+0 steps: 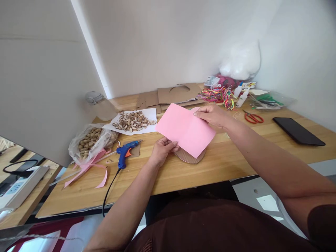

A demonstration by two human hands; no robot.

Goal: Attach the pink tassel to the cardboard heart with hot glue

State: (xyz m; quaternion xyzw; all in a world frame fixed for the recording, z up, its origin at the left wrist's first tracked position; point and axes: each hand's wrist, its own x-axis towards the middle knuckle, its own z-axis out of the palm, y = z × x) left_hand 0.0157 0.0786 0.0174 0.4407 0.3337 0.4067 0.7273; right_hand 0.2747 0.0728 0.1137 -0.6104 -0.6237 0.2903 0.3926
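A sheet of pink paper is held up between both hands, tilted over the table. My left hand pinches its lower left edge, thumb on top. At the upper right edge, my right hand grips the same sheet between thumb and fingers. Under the paper lies a round wood-grained piece, of which only the near rim shows. To the left rests a blue hot glue gun with an orange trigger, its nozzle over a small scrap of cardboard.
Peanut shells lie on white paper beside a plastic bag of peanuts and pink paper strips. Cardboard, colourful threads, glue bottles, red-handled scissors and a black phone lie behind and right.
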